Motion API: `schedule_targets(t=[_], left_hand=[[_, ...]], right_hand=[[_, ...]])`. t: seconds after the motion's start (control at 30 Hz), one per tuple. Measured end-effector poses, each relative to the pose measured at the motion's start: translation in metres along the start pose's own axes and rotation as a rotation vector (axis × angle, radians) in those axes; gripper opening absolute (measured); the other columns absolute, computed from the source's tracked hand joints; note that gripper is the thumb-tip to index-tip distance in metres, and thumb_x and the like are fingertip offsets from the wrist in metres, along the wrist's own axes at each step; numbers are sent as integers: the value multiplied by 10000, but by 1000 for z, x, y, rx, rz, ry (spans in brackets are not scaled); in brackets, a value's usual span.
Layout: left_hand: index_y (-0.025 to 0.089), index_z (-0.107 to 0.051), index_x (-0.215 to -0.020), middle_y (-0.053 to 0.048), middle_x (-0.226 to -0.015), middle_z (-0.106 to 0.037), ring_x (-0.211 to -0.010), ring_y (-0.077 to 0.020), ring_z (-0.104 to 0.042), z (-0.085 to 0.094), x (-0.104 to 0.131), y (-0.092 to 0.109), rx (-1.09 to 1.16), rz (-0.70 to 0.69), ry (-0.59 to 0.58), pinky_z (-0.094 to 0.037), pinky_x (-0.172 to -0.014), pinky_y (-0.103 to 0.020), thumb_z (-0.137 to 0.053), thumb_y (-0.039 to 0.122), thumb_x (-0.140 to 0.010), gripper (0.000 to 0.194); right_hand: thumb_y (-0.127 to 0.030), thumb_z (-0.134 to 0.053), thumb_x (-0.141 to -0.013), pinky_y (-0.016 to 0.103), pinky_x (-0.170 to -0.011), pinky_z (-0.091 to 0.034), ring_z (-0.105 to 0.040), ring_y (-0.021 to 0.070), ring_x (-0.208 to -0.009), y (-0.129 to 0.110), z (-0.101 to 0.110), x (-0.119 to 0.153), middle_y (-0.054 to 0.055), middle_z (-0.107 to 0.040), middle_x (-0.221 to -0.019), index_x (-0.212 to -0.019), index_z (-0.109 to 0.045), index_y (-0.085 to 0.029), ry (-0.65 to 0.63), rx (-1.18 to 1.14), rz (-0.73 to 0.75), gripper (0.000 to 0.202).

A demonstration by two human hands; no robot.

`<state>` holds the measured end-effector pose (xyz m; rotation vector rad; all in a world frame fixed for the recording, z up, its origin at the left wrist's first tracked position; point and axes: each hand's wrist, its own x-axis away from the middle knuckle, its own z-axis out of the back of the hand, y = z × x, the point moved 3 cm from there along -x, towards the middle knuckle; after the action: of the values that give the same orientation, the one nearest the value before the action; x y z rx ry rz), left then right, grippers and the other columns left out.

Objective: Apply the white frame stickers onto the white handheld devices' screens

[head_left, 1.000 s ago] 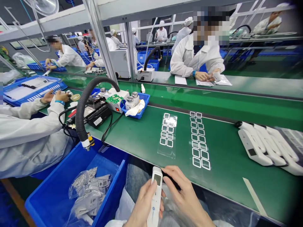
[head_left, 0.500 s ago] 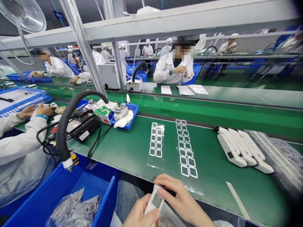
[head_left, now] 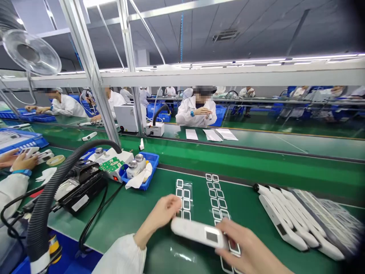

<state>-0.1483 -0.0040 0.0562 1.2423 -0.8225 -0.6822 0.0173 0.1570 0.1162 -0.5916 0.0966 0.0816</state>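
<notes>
My right hand (head_left: 246, 243) grips one end of a white handheld device (head_left: 192, 231), held level over the bench; its small grey screen window faces up. Beyond the device's far end, my left hand (head_left: 162, 211) has its fingers curled together at a clear sheet of white frame stickers (head_left: 186, 194). What its fingertips hold, if anything, is too small to make out. To the right lies another column of frame stickers (head_left: 212, 193), its near part covered by my right hand and the device.
Several white devices (head_left: 285, 224) lie in a row at right, beside blurred clear strips (head_left: 327, 217). A blue tray (head_left: 151, 179) with bottles, a black hose (head_left: 42, 205) and cables stand at left. A co-worker's hands (head_left: 25, 158) work at far left. Another person (head_left: 196, 110) sits opposite.
My left hand has let go of the device and moved up to the sticker sheet. My right hand has raised the device from the bench edge over the tabletop. The view has tilted up.
</notes>
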Motion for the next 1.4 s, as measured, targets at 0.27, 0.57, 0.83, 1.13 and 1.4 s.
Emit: schedule_targets(t=[0.27,0.57,0.83,1.13,1.4], left_hand=[[168,-618,-984,-36,-748,-569,-711,-194,-585,53,-110,-28,4,-43,384,-465,-417,-223,-555,538,-791,422],[115,-523,-1285,-99,-874,-659,-737,-179,-607,52,-118,-35,168,-37,261,-486,-434,-214,-564,583,-785,686],[115,-631,-1188,-167,-1118,-698,-846,-197,-621,56,-123,-45,317,-62,209,-511,-488,-219,-701,509,-722,614],[89,-706,-947,-134,-864,-761,-719,-186,-669,53,-124,-46,378,-67,269,-533,-503,-234,-793,327,-663,381],[94,-713,-837,-88,-706,-736,-647,-191,-679,52,-125,-48,390,-95,320,-535,-482,-240,-821,367,-604,376]], right_hand=[[-465,-662,-667,282,-543,-411,-575,199,-582,203,86,-98,28,-629,-611,-711,-647,-190,535,51,-704,279],[-327,-664,-797,362,-686,-472,-657,280,-813,298,106,-168,153,-692,-808,-743,-661,-115,643,115,-1009,219],[-306,-584,-926,374,-807,-509,-622,183,-887,278,87,-168,49,-646,-999,-1012,-620,-138,701,43,-840,192],[-268,-548,-828,264,-612,-443,-577,158,-640,136,-8,-174,9,-652,-678,-731,-658,-158,353,-178,-270,183],[-108,-515,-816,255,-621,-407,-558,153,-674,84,-41,-181,19,-636,-714,-717,-647,-164,293,-112,-170,175]])
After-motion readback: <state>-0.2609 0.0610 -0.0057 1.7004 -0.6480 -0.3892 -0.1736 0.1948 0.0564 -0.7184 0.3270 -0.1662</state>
